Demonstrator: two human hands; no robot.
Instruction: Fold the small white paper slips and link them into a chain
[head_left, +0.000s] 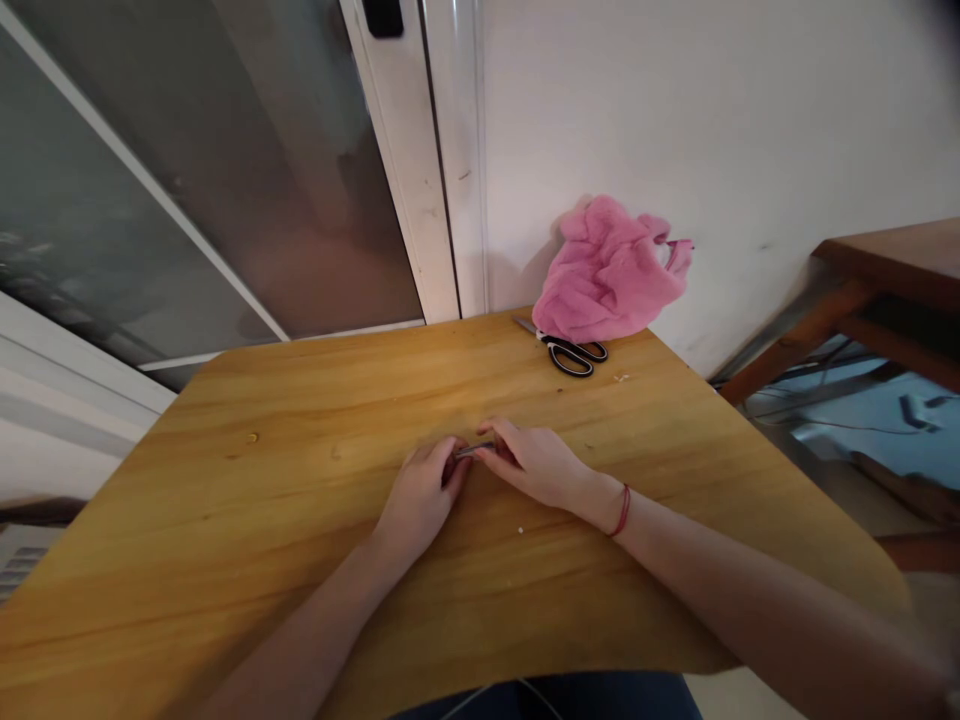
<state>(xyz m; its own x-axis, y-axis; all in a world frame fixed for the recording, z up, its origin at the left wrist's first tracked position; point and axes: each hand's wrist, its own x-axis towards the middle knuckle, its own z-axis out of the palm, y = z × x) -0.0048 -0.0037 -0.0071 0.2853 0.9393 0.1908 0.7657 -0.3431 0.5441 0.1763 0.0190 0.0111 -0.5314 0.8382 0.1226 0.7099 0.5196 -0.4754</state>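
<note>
One slim piece [474,451], pinched at both ends!
Your left hand [420,492] and right hand [541,465] hold it, fingers curled close.

Item [474,451], one: slim, straight, greyish, of unclear kind. Slightly aslant above bench [262,540], held between left grip [421,492] and right grip [541,464]; exposed at middle, hidden at both ends.
</note>
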